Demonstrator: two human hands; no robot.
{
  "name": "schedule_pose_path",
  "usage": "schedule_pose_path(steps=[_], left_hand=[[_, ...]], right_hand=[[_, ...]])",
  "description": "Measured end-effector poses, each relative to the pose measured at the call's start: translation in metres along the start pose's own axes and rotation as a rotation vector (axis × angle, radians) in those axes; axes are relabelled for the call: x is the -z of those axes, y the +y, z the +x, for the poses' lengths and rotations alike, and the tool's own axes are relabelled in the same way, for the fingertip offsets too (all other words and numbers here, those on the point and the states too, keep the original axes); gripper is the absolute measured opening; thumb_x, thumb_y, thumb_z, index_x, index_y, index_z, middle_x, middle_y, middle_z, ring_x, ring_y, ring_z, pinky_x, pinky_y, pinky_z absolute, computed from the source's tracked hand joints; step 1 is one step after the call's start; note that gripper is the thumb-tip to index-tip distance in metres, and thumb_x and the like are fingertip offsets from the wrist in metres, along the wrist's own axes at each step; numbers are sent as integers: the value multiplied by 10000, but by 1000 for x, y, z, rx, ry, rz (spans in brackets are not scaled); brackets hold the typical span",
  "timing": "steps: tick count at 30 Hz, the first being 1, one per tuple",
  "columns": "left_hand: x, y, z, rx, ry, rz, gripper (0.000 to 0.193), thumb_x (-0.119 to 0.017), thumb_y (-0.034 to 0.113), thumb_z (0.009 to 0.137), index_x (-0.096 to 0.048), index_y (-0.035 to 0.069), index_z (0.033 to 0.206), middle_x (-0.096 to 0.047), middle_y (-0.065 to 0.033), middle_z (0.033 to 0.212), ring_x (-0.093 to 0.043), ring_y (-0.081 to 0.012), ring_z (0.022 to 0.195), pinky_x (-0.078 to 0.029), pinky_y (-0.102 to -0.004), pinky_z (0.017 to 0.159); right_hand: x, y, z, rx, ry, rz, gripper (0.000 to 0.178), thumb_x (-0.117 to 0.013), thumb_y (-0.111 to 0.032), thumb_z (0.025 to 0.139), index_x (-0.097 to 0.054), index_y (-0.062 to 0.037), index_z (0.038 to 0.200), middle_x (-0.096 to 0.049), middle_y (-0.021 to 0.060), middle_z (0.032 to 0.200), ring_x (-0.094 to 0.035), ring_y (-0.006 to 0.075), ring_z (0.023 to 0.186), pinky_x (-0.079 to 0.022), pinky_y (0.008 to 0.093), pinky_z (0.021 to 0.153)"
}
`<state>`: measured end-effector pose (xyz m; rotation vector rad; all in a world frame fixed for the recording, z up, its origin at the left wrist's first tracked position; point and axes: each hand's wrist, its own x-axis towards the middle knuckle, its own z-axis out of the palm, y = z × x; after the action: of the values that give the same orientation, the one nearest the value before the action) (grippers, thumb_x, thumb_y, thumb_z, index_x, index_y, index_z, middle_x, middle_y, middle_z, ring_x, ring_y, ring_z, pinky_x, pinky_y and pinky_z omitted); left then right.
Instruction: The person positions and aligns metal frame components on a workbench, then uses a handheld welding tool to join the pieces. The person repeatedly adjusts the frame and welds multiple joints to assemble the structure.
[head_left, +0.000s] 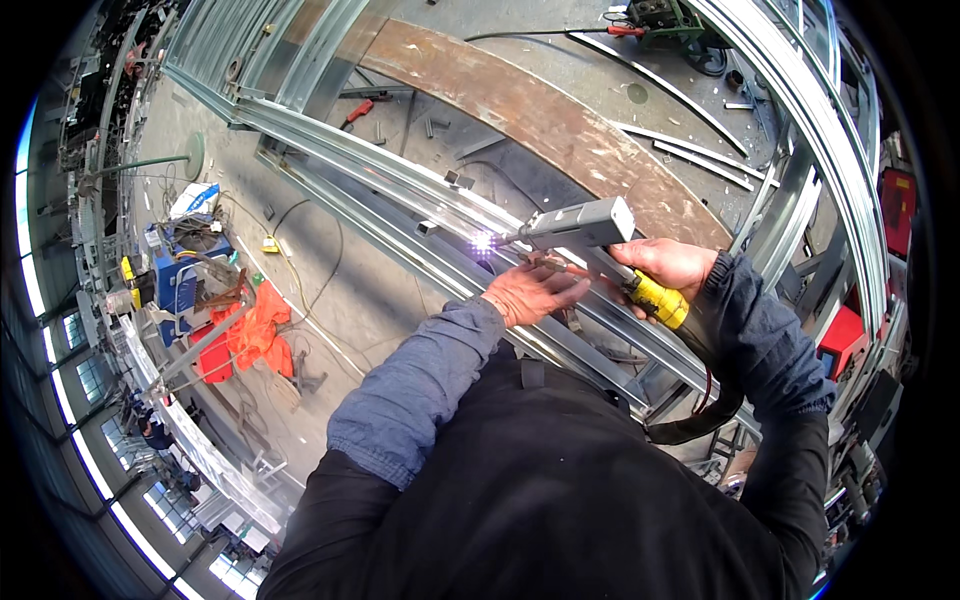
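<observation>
A grey handheld welding gun [580, 224] is in my right hand [668, 265], whose fingers wrap round its grip just above a yellow connector [657, 298]. At its nozzle glows a bright purple-white point of light [483, 242], right against a long shiny metal profile [420, 190]. My left hand [540, 292] lies palm down beside the nozzle, over the profiles, with its fingers stretched toward the gun. A thin tube passes by its fingertips; whether they touch it I cannot tell. A thick black cable [715, 412] hangs from the connector past my right forearm.
Beyond the profiles curves a wide rusty steel plate [520, 95]. Stacked metal profiles [270, 60] stand at the far left. To the left are a blue machine [178, 275], orange cloth [262, 328] and loose cables on the floor. At the right, curved metal rails [800, 90] rise beside a red box [845, 335].
</observation>
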<state>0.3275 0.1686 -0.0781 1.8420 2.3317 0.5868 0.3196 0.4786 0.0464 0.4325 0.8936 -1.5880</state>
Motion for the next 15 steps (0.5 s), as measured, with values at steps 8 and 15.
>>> schedule_pose_path(steps=[8,15], left_hand=[[-2,2,-5,82,-47,19,482,-720,326,942,-651,300,1419,-684,9,1158,-678,-217,1063,-520,-443,970],[19,1,10,-51,35,-2,626,-834,269,843,-638,186,1432,-586,-100,1346,-590,-334,1242,-475,-516,1056]], right_hand=[[-34,15,-53,173,47,35,464,-493,-507,1173,-654,-77,1242,-717,94,939,-705,194,662,-589,330,599],[-137,121,-172,640,361,224,746,-595,-629,1091,-543,-49,1557,-695,70,1002,-708,176,734,-576,307,628]])
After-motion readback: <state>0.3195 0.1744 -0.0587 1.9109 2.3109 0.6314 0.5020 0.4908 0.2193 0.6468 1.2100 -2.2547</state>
